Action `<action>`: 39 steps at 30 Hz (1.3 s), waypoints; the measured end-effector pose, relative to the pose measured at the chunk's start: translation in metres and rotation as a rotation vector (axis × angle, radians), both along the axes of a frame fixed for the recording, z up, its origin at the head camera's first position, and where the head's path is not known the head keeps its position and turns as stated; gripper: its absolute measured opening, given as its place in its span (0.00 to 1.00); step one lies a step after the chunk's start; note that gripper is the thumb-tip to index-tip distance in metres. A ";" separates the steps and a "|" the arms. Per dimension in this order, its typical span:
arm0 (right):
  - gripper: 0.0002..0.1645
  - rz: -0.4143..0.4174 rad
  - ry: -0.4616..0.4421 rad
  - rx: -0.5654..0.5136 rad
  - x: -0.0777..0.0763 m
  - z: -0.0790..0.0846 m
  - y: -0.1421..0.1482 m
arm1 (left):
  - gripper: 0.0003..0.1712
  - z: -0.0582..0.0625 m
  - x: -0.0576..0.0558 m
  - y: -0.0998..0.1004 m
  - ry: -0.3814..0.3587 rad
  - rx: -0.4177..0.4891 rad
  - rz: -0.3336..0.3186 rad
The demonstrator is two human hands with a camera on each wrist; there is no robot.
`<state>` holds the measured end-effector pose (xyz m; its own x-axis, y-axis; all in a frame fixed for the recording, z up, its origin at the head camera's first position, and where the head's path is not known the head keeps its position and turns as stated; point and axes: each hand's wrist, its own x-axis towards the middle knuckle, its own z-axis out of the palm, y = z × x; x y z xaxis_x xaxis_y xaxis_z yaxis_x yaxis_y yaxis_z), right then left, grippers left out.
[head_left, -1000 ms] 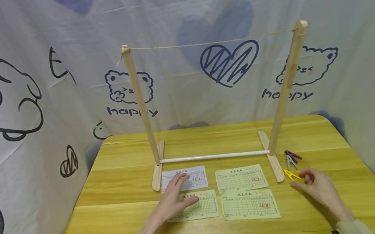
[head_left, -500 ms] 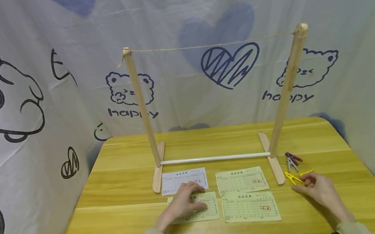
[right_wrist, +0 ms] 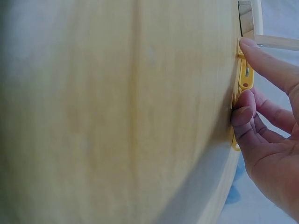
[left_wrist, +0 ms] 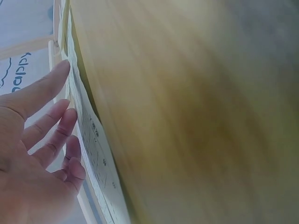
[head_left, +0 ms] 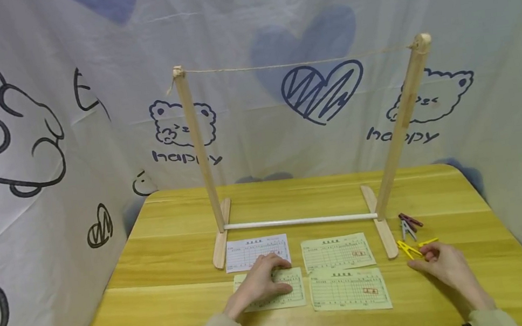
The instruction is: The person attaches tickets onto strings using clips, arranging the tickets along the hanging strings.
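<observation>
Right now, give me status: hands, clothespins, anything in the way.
Left hand over near-left greenish sheet. Right hand at yellow clothespins, grip unclear. Wooden stand beyond; nothing seen blocking hands.

Over to the table (head_left: 136, 303), bearing the stand (head_left: 299, 221); in front, a white slip (head_left: 245, 253) and, nearer, a yellowish slip (head_left: 298, 293); rightward, two more slips (head_left: 350, 290); beside the stand's right foot, a maroon clip (head_left: 412, 221), a grey clip (head_left: 408, 231), two yellow clips (head_left: 408, 250).
</observation>
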<state>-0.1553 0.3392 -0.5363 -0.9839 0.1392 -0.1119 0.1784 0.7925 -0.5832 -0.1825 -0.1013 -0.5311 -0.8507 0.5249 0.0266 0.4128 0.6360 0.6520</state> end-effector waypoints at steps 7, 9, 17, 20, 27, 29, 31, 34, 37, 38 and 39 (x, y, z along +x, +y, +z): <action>0.36 0.005 -0.029 -0.002 -0.002 0.000 0.001 | 0.27 0.000 0.000 0.001 -0.019 -0.035 0.016; 0.36 0.004 -0.032 0.000 -0.002 0.000 0.002 | 0.27 0.000 -0.001 0.001 -0.028 -0.039 0.018; 0.37 0.011 -0.041 -0.008 -0.004 -0.001 0.002 | 0.25 0.001 -0.002 0.000 -0.041 -0.056 0.040; 0.37 0.008 -0.039 -0.012 -0.004 0.000 0.002 | 0.23 0.001 -0.002 0.000 -0.034 -0.056 0.038; 0.36 -0.001 -0.036 -0.013 -0.002 0.000 0.002 | 0.20 0.001 -0.003 0.001 0.001 -0.074 0.033; 0.36 0.002 -0.032 -0.012 -0.002 0.000 0.002 | 0.20 0.001 -0.003 0.001 0.013 -0.077 0.030; 0.36 0.008 -0.029 -0.013 -0.002 0.001 0.002 | 0.19 0.001 -0.003 0.002 0.018 -0.083 0.030; 0.35 0.014 -0.028 -0.011 -0.001 0.001 0.002 | 0.18 0.002 -0.002 0.002 0.019 -0.087 0.028; 0.34 0.014 -0.028 -0.011 -0.001 0.001 0.001 | 0.17 0.002 -0.001 0.002 0.019 -0.088 0.026; 0.34 0.014 -0.028 -0.012 -0.001 0.001 0.001 | 0.17 0.002 -0.001 0.002 0.022 -0.086 0.025; 0.34 0.012 -0.025 -0.009 -0.002 0.000 0.001 | 0.16 0.003 -0.001 0.002 0.023 -0.085 0.023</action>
<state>-0.1570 0.3406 -0.5358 -0.9825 0.1260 -0.1375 0.1832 0.7896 -0.5856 -0.1835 -0.0991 -0.5284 -0.8624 0.5063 0.0025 0.4118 0.6984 0.5854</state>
